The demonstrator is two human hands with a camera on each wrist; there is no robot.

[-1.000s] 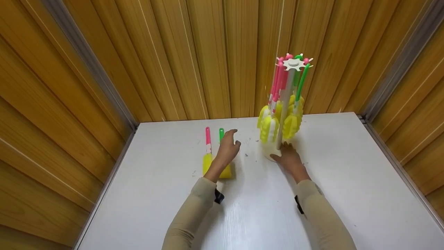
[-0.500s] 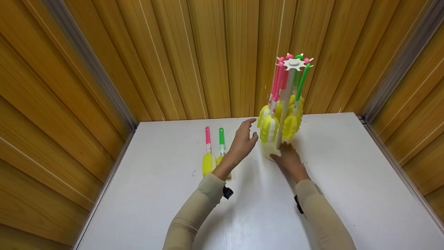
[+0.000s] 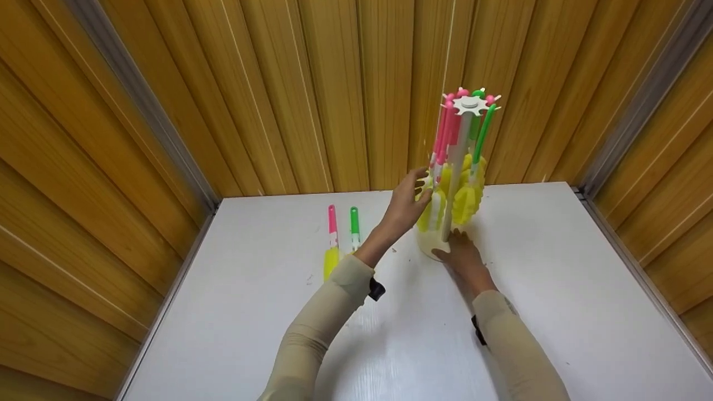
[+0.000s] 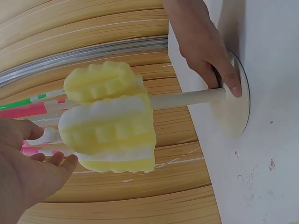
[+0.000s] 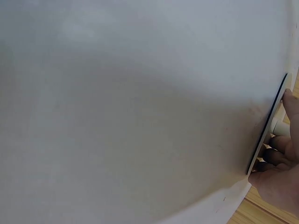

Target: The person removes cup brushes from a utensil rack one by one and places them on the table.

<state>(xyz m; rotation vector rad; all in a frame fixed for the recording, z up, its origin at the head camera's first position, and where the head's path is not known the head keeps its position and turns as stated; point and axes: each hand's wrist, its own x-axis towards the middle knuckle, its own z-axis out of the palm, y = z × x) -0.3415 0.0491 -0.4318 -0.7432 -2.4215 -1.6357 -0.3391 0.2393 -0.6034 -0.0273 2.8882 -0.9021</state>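
A tall white stand (image 3: 458,150) carries several sponge brushes with pink or green handles and yellow-and-white sponge heads (image 3: 467,203). My left hand (image 3: 406,206) is at the stand's left side, its thumb and fingers apart beside the pink handles and a sponge head (image 4: 110,123). In the left wrist view its palm faces the hanging brushes, with a gap between thumb and fingertips. My right hand (image 3: 468,259) holds the stand's round base (image 3: 429,245) down on the table, thumb and bent fingers on the base around the foot of the pole (image 4: 187,99).
Two more sponge brushes lie on the white table (image 3: 250,312): one with a pink handle (image 3: 332,220), one with a green handle (image 3: 355,220), partly hidden by my left forearm. Wood-patterned panels (image 3: 334,94) stand behind and at both sides.
My left hand has moved right and up from over the green-handled brush to the brushes hanging on the stand. My right hand has stayed at the base.
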